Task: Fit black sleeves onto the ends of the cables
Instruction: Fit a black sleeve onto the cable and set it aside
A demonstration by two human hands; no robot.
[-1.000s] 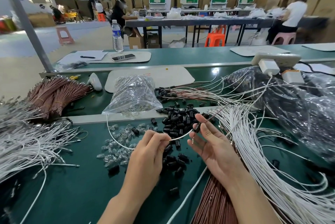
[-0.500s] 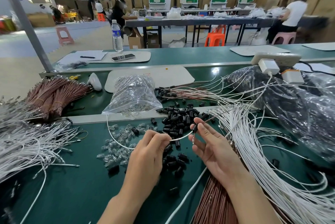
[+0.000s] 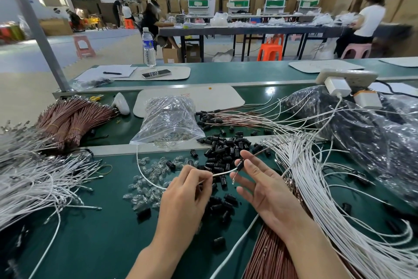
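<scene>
On the green table (image 3: 90,233), the left hand (image 3: 185,195) pinches a white cable (image 3: 222,173) between thumb and forefinger, its other fingers curled. At 3 o'clock from it, the right hand (image 3: 267,188) lies palm up and grips a black sleeve (image 3: 239,164) between its two top fingers (image 3: 253,159), where the cable's end meets the sleeve. Loose white cables (image 3: 316,188) spread at 3 o'clock and clear caps (image 3: 147,179) at 9 o'clock. A pile of sleeves (image 3: 226,149) lies at 12 o'clock, with a plastic bag (image 3: 169,118) farther off at 11.
</scene>
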